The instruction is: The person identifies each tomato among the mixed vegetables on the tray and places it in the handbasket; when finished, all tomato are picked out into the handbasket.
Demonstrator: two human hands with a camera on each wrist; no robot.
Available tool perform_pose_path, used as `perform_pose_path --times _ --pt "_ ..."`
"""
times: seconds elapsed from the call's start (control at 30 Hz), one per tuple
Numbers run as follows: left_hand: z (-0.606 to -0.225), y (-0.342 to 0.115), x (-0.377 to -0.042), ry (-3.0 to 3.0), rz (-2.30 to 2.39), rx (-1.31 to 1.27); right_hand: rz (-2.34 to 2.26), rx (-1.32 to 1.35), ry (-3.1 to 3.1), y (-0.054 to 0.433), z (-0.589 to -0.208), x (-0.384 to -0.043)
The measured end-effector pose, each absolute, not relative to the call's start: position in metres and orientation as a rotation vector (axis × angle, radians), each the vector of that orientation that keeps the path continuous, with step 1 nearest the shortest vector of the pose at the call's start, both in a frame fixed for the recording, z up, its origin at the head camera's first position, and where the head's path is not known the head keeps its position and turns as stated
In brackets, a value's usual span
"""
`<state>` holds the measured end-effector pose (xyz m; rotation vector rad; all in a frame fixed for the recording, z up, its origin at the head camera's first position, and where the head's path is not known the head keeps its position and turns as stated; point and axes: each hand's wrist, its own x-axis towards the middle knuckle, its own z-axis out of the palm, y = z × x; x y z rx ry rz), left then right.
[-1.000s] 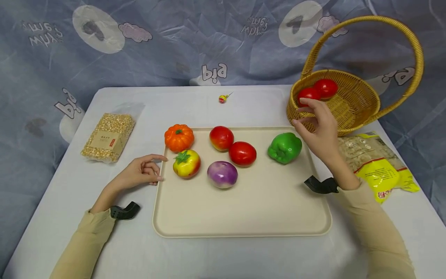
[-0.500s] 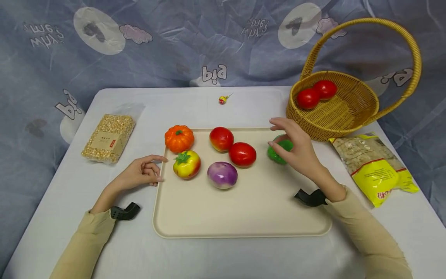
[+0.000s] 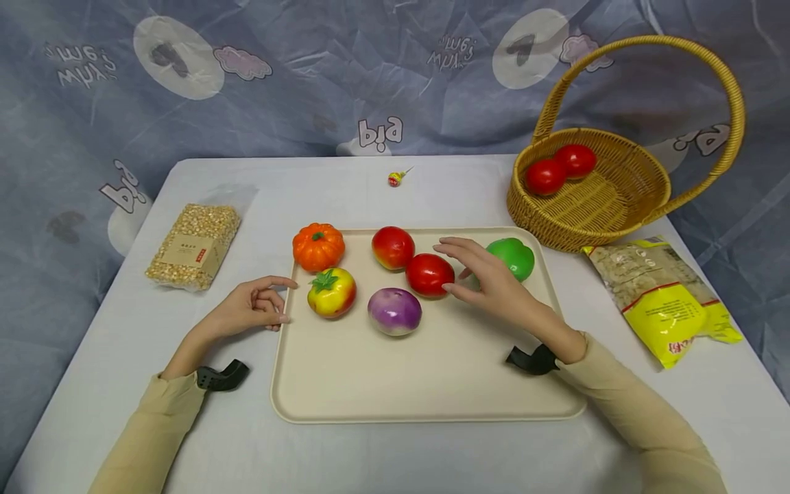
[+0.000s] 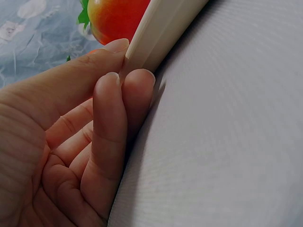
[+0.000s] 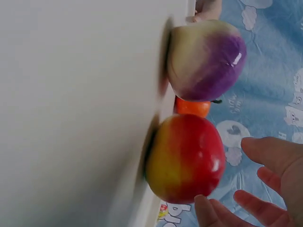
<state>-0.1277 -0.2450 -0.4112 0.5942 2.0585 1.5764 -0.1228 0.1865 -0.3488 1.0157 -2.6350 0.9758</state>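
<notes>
My left hand (image 3: 247, 307) is at the left rim of the beige tray (image 3: 432, 384); in the left wrist view its thumb and curled fingers (image 4: 110, 104) pinch that edge. Over the tray, my right hand (image 3: 494, 281) reaches around the right side of a glossy red toy fruit (image 3: 430, 276), thumb and fingers spread. From the right wrist, this fruit (image 5: 185, 158) shows a yellow side, and the fingers (image 5: 258, 208) stand near it without closing. To its left lies a purple-and-white toy eggplant (image 3: 395, 311). Behind it sits another red fruit (image 3: 393, 248).
The tray also bears an orange toy pumpkin (image 3: 317, 247), a yellow-red tomato (image 3: 332, 293) and a green bell pepper (image 3: 513, 257). A wicker basket (image 3: 574, 233) holds two red tomatoes (image 3: 560, 169). Around lie a yellow bag (image 3: 666, 302), a grain pack (image 3: 196, 247) and a lollipop (image 3: 396, 178).
My right hand has come left and down from beside the basket, past the green pepper, to the red fruit. The left hand has stayed at the tray's rim.
</notes>
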Motion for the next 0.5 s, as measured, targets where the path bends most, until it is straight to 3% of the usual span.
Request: perform_pose_path --times 0.5 --pt "-0.412 -0.245 -0.128 2.057 1.577 0.578 0.758 1.037 -2.896 0.176 -0.362 -0.126"
